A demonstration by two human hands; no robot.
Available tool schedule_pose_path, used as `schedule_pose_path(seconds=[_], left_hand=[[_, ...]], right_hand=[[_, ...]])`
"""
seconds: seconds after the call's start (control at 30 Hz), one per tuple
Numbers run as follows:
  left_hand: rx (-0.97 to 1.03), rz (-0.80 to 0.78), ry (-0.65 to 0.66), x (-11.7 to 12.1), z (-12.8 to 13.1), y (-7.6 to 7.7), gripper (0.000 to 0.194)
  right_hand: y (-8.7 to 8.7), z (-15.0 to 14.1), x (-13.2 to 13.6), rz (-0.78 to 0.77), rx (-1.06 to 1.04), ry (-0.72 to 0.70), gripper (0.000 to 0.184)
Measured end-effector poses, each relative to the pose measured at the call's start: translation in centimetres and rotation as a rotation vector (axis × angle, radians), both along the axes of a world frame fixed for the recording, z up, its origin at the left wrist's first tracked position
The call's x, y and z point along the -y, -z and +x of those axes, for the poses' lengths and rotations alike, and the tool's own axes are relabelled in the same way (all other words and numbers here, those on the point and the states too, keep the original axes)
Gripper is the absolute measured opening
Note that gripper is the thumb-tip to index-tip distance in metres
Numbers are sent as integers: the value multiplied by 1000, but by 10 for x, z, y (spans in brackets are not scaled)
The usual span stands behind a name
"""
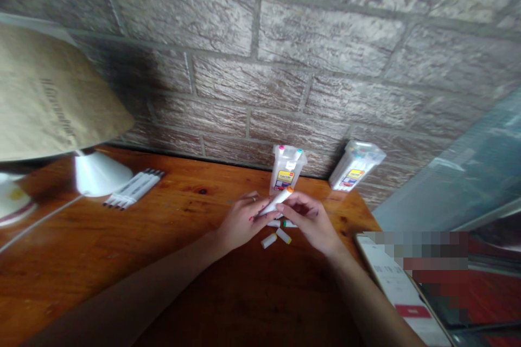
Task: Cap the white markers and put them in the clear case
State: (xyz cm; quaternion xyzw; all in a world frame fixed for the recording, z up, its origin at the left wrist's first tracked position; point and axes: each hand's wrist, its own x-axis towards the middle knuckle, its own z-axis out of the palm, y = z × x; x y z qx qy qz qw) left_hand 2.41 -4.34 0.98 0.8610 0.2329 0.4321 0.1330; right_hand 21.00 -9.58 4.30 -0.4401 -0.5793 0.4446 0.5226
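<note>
A white marker (275,203) with an orange end is tilted up to the right between my two hands. My left hand (240,222) is closed around its lower part, with red marks on the skin near the thumb. The fingers of my right hand (311,222) pinch the marker from the right side. Below the hands, several short white pieces that look like marker caps lie on the wood: a yellow-ended cap (284,236), a green-ended cap (289,224) and others. Just beyond the hands stands a clear plastic case (285,165), with a pink-ended and a blue-ended marker showing at its top.
A second, fuller case (355,167) stands by the brick wall (228,21) at the right. Several white markers (134,188) lie side by side at the left, near a lamp (52,97) and its cord. A white box (396,287) is beyond the wooden table's (183,293) right edge.
</note>
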Motion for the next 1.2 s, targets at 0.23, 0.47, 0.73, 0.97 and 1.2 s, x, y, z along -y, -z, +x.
schedule_pose_path(seconds=[0.23, 0.47, 0.73, 0.97, 1.2], left_hand=[[22, 39, 67, 0, 0, 4, 21], [-10, -31, 71, 3, -1, -3, 21], [30, -52, 138, 5, 0, 1, 18], [34, -103, 86, 4, 0, -1, 23], [-89, -32, -88, 2, -2, 1, 26]], right_hand=[[-2, -9, 3, -64, -101, -14, 30], [-5, 2, -2, -13, -331, 190, 24], [2, -9, 3, -128, -285, -63, 33], [3, -25, 7, -91, -562, -33, 48], [-2, -32, 7, -237, -930, -101, 73]])
